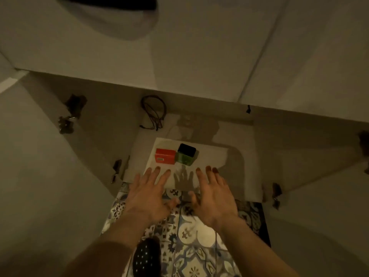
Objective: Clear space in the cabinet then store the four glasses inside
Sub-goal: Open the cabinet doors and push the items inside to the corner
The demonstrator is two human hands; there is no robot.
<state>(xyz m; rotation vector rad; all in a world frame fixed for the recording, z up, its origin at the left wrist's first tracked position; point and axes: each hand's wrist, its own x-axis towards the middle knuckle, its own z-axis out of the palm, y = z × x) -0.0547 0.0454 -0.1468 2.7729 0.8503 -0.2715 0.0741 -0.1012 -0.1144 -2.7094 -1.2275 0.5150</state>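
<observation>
Reaching into cabinet (235, 140), centre frame | left hand (148, 193), right hand (214, 196) spread, empty | lift red box (165, 155), black box (186, 149) out squarely.

Dim yellowish light, soft blur, wide-angle distortion

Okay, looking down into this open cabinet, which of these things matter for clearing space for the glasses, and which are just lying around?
Belongs to the job:
- orange box, black box and green box on the cabinet floor, in the way
- left hand and right hand, both open, reaching in

Just lying about:
- tangled cables at the back
- patterned floor tiles
- dotted slipper

No glasses in view.
</observation>
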